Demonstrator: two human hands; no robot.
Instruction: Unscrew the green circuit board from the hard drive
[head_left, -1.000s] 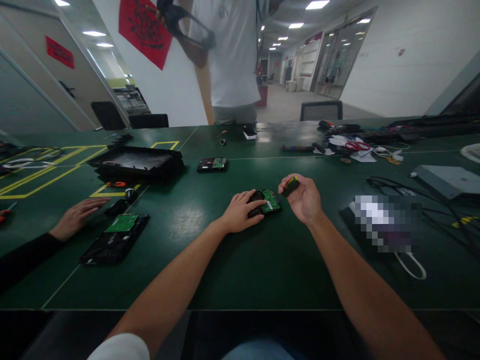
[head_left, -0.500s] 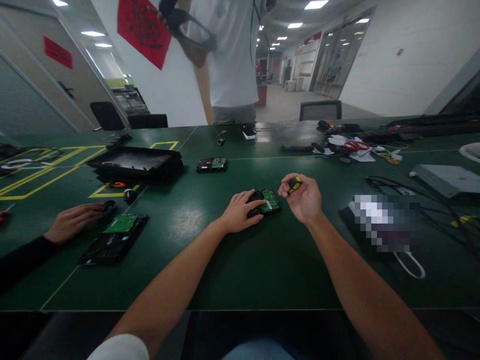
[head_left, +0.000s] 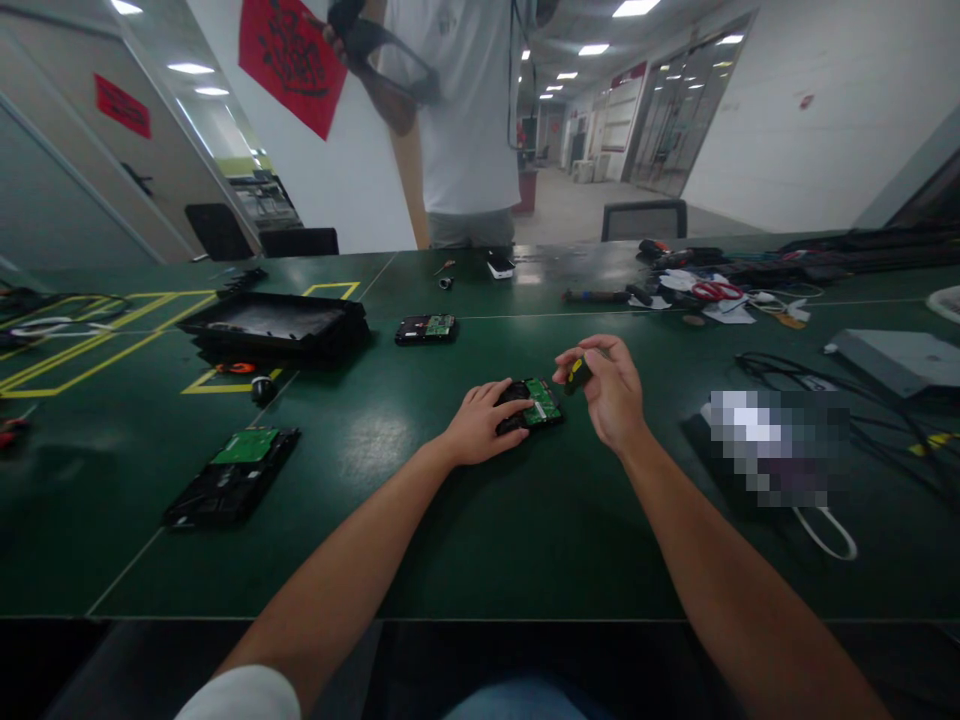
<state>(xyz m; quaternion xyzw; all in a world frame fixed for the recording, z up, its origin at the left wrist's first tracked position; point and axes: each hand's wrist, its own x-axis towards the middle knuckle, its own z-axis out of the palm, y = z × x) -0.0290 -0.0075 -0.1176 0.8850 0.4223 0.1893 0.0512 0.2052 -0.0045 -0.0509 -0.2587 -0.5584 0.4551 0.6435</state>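
A hard drive (head_left: 546, 402) with a green circuit board lies flat on the green table. My left hand (head_left: 487, 422) grips it from the left, fingers over its top and thumb along the near edge. Just to the right, my right hand (head_left: 609, 392) is raised, its fingers closed around a short screwdriver (head_left: 577, 374) with a yellow-and-black handle. The screwdriver's shaft cannot be made out, and a small gap separates it from the drive.
A larger black drive (head_left: 232, 478) lies on the left, and another hard drive (head_left: 426, 329) farther back. Black trays (head_left: 277, 335) are stacked at back left. Cables (head_left: 787, 368), a grey box (head_left: 900, 360) and scissors (head_left: 716, 291) lie on the right. A person (head_left: 469, 140) stands across the table.
My right hand has turned the screwdriver, which now slants down toward the drive. My left hand stays put. Another person's hand at the left has withdrawn from view.
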